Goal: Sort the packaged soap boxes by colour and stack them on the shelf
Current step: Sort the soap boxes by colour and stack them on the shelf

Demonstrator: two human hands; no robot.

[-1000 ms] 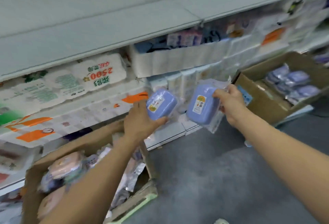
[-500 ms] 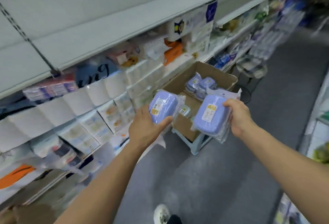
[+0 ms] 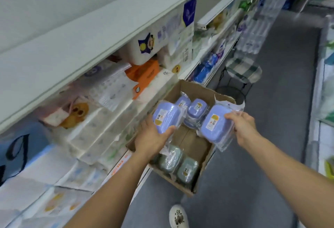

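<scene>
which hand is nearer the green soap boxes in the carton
Left. The left hand holds a purple box just above the green soap boxes; the right hand holds another purple box farther off, up and to the right.

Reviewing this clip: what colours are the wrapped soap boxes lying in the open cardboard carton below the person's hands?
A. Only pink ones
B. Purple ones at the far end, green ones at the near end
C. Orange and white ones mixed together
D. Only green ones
B. In the cardboard carton, purple soap boxes lie at the far end and green soap boxes at the near end; no pink or orange ones show inside.
</scene>
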